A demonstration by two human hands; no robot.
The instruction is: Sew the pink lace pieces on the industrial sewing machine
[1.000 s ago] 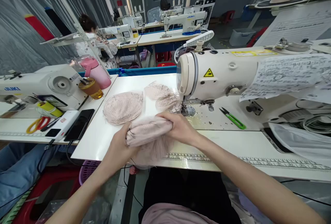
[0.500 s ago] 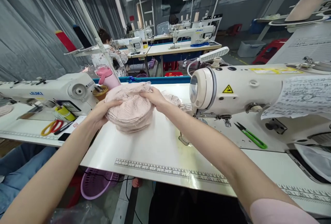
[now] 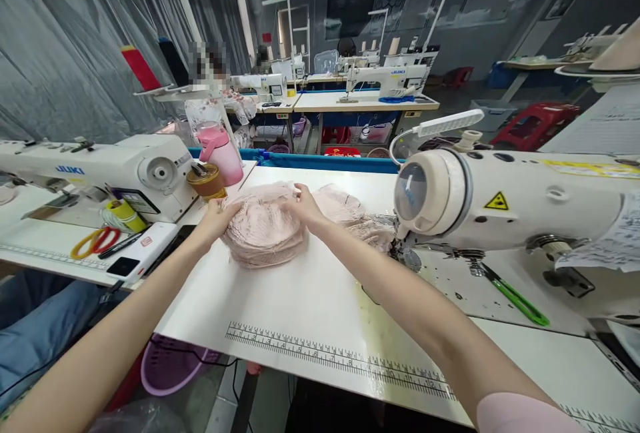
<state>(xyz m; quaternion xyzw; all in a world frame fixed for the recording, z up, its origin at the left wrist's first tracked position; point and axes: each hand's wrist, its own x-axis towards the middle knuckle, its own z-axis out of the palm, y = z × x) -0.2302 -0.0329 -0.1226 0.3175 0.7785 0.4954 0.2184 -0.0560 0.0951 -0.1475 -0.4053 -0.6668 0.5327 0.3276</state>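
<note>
A round stack of pale pink fabric pieces (image 3: 265, 233) with frayed edges rests on the white sewing table (image 3: 280, 300). My left hand (image 3: 220, 218) is closed on the stack's left edge, thumb on top. On the far right edge, my right hand (image 3: 306, 209) grips it the same way, fingers partly hidden behind the cloth. More pale pink fabric (image 3: 345, 210) lies just right of the stack and runs toward the needle area of the white sewing machine (image 3: 510, 200).
Green thread snips (image 3: 520, 300) lie under the machine's arm. A ruler strip (image 3: 340, 360) runs along the table's front edge. To the left are a brown pot (image 3: 207, 183), a pink jug (image 3: 223, 156), scissors (image 3: 95, 243) and another machine (image 3: 115, 166). A person (image 3: 205, 106) sits beyond.
Both hands have brought the stack down from a raised tilt, so it sits flatter on the table. The camera view has shifted, showing more of the loose fabric beside the machine.
</note>
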